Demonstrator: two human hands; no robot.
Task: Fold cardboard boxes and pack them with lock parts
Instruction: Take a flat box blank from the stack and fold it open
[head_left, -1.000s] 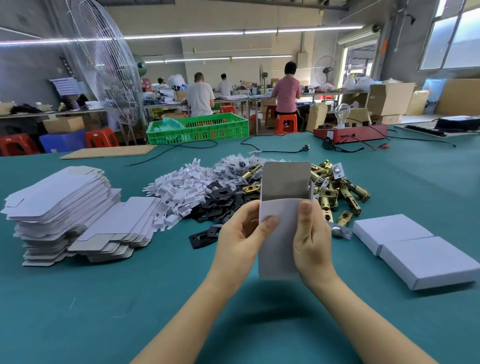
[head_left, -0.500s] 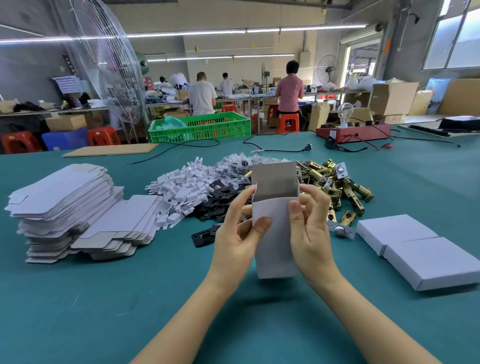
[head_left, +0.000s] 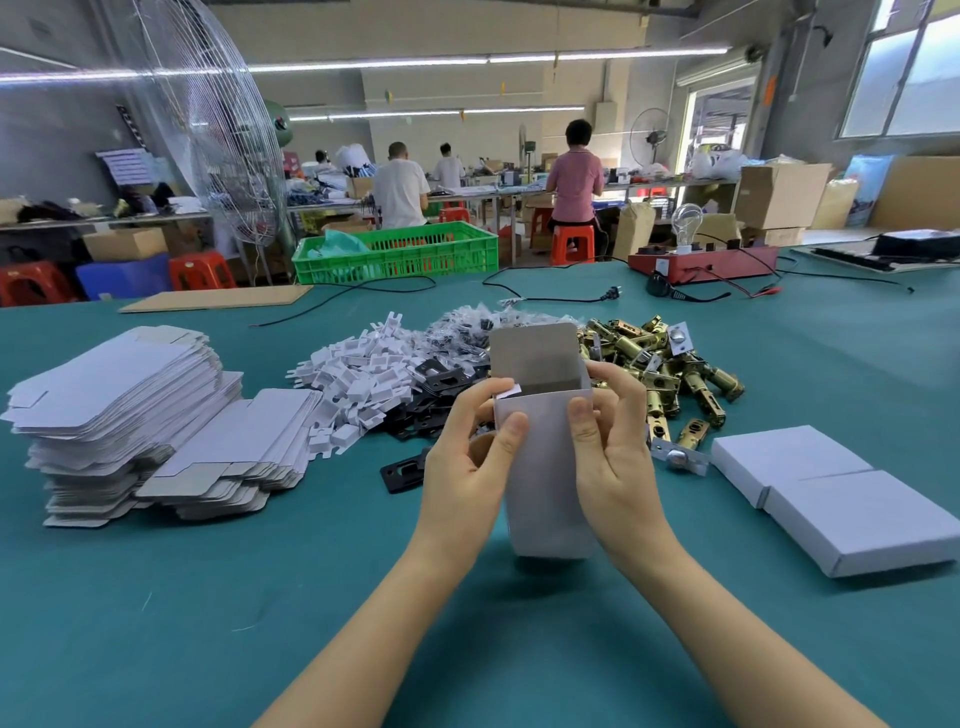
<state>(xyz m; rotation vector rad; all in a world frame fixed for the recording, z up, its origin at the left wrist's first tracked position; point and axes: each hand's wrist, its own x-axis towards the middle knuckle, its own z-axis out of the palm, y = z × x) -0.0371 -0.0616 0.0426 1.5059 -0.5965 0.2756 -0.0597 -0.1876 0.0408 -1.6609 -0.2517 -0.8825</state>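
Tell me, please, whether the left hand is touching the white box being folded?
Touching. The head view shows the left hand gripping the white box, thumb pressed on its front face and fingertips at its upper left corner.

Views: one, head-worn, wide-angle.
Facing: forward and down across the table (head_left: 156, 597).
Nearness: hands (head_left: 467, 467) and box (head_left: 545, 467) are seen close; workshop benches far behind.

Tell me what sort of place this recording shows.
Most likely a factory packing floor: a tall stack of flat white cardboard box blanks, a heap of brass-coloured metal lock latches on the long teal worktable, and workers on red plastic stools at further benches.
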